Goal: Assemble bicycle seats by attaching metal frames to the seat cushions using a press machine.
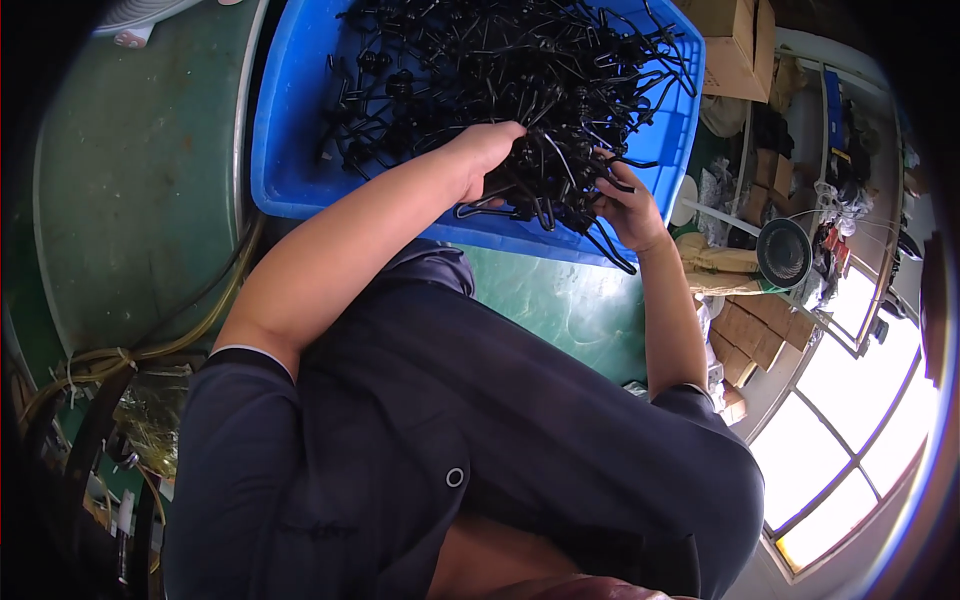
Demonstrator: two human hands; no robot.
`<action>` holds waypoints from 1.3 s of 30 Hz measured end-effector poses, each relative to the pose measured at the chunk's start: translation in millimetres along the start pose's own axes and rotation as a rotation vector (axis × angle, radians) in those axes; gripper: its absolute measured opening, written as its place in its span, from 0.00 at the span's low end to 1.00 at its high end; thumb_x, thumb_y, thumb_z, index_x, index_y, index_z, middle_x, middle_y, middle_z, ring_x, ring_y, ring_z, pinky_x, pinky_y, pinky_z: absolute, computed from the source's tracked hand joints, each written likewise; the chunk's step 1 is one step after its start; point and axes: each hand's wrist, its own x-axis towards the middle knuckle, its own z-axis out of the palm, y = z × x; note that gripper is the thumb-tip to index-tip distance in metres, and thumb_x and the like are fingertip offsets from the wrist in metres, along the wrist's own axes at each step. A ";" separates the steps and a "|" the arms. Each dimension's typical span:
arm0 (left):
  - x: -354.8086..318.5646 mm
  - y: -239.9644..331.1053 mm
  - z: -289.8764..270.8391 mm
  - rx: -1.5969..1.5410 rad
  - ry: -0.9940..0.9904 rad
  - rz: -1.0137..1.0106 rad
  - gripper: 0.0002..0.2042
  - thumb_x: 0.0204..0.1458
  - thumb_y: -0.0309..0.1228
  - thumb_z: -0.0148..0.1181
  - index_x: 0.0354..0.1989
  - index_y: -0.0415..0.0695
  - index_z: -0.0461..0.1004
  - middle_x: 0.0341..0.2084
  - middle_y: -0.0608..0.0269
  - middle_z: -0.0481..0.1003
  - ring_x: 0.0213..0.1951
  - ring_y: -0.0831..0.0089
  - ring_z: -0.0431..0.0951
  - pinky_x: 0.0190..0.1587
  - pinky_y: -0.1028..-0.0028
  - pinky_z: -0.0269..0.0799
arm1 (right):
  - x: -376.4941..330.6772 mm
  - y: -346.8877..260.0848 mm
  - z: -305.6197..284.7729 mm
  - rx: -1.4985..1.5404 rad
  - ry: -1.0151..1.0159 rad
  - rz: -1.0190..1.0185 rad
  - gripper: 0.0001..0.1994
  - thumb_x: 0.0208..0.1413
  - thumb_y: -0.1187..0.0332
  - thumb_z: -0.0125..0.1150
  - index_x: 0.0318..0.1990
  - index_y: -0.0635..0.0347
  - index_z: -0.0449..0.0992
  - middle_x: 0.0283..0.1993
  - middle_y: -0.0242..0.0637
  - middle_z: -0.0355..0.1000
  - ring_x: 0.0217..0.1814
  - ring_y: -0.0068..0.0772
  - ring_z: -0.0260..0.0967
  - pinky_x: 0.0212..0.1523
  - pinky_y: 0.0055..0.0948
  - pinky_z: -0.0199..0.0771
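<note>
A big blue plastic bin (300,190) holds a tangled heap of black, glossy bent-rod parts (450,70); their exact kind I cannot make out. Over the bin's near edge, a bunch of the same black parts (550,180) is gathered between both hands. My left hand (485,160) closes on the bunch from the left, its fingertips partly hidden behind the rods. On the other side my right hand (630,208) has its fingers curled round the bunch's right end. Some rods stick out below, past the bin's rim.
Left of the bin stands a green-topped table (140,170) with a metal edge. Yellowish hoses (130,355) run beneath it. A cardboard box (735,50) sits beyond the bin's right corner. Further right are a round dark fan-like object (784,252), flattened cardboard (760,335) and cluttered shelves.
</note>
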 end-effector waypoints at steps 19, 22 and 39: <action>-188.4 -8.5 -19.8 -0.546 0.091 0.476 0.17 0.73 0.46 0.53 0.52 0.47 0.81 0.42 0.62 0.83 0.43 0.65 0.81 0.46 0.58 0.78 | -26.0 -114.2 158.0 -0.404 -0.055 -0.390 0.26 0.67 0.65 0.71 0.68 0.69 0.74 0.37 0.38 0.81 0.23 0.20 0.73 0.18 0.17 0.68; -215.7 -16.5 -29.3 -0.578 0.118 0.569 0.17 0.74 0.47 0.51 0.51 0.48 0.80 0.40 0.64 0.83 0.40 0.68 0.82 0.40 0.60 0.76 | -23.6 -138.1 183.2 -0.509 -0.167 -0.463 0.26 0.66 0.66 0.72 0.66 0.71 0.75 0.38 0.38 0.82 0.23 0.20 0.74 0.18 0.16 0.67; -380.1 -99.0 -148.5 -0.740 0.524 1.186 0.19 0.72 0.49 0.56 0.56 0.45 0.74 0.40 0.57 0.81 0.40 0.60 0.82 0.40 0.52 0.84 | 14.5 -195.4 481.2 -0.772 -0.944 -0.692 0.28 0.63 0.60 0.74 0.67 0.63 0.78 0.38 0.35 0.80 0.25 0.21 0.75 0.23 0.19 0.75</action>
